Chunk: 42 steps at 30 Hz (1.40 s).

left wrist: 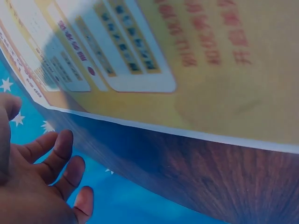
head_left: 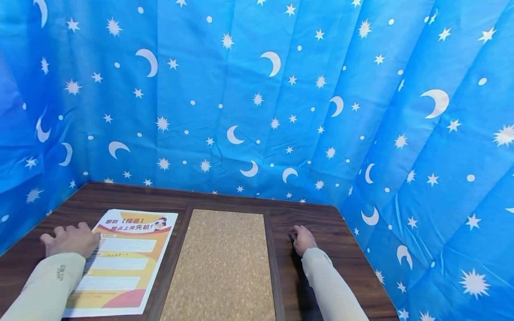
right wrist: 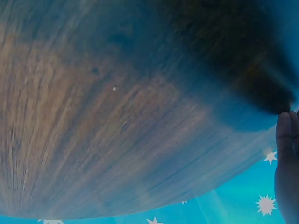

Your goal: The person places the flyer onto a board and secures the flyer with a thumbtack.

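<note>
A printed yellow and white flyer (head_left: 134, 272) lies on the dark wood table (head_left: 353, 267), left of a framed cork board (head_left: 222, 263). My left hand (head_left: 72, 240) is at the flyer's left edge with fingers loosely bent and spread; the thumb side comes close to the paper. In the left wrist view these fingers (left wrist: 63, 163) hold nothing, and the flyer's printed face (left wrist: 205, 102) fills the upper part. Right of the board, my right hand (head_left: 304, 240) rests on the table with loosely bent fingers. Only its fingers (right wrist: 286, 144) show in the right wrist view, touching the tabletop's shadowed part.
Blue curtains (head_left: 249, 111) with white moons and stars hang behind the table and along both sides. The board's dark frame (head_left: 274, 267) runs between the flyer and my right hand.
</note>
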Available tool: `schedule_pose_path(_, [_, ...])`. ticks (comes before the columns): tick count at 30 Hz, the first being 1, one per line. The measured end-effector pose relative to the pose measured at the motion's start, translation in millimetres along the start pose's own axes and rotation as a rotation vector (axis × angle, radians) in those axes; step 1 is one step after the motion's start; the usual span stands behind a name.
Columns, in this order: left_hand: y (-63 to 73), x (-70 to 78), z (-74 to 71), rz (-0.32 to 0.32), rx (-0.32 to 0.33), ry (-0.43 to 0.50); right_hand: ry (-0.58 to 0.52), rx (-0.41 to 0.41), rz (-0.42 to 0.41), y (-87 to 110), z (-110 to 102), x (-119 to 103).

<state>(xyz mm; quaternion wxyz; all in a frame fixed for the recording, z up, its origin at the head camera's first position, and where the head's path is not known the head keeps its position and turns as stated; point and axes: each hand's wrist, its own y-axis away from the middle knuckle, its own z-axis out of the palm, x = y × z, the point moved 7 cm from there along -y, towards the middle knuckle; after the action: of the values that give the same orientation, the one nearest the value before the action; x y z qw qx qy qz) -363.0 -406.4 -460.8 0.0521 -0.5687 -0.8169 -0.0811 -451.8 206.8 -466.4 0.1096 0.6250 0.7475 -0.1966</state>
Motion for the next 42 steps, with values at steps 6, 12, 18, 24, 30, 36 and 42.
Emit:
schedule_pose_path(6, [2.2, -5.9, 0.5, -0.032, -0.021, -0.028, 0.027, 0.029, -0.038, 0.9, -2, 0])
schedule_pose_path(12, [5.7, -14.0, 9.6, -0.116, -0.072, -0.033, 0.006, -0.002, -0.031, 1.1, 4, -3])
schedule_pose_path(18, [8.7, -11.3, 15.1, -0.075, -0.132, -0.004, -0.011, -0.006, -0.036, -1.8, 11, -4])
schedule_pose_path(24, [8.5, -9.6, 15.3, -0.033, -0.141, 0.031, -0.001, 0.010, -0.049, 0.0, 8, -9])
schedule_pose_path(30, [9.7, -4.8, 11.0, -0.032, -0.124, 0.033, 0.009, 0.007, -0.035, 0.2, 7, -10])
schedule_pose_path(36, [12.6, -1.0, 8.0, -0.038, -0.127, 0.039, -0.002, 0.003, -0.040, -1.0, 9, -9])
schedule_pose_path(42, [15.4, 1.7, 6.3, -0.053, -0.132, 0.054, -0.020, -0.011, -0.025, 0.1, 9, -7])
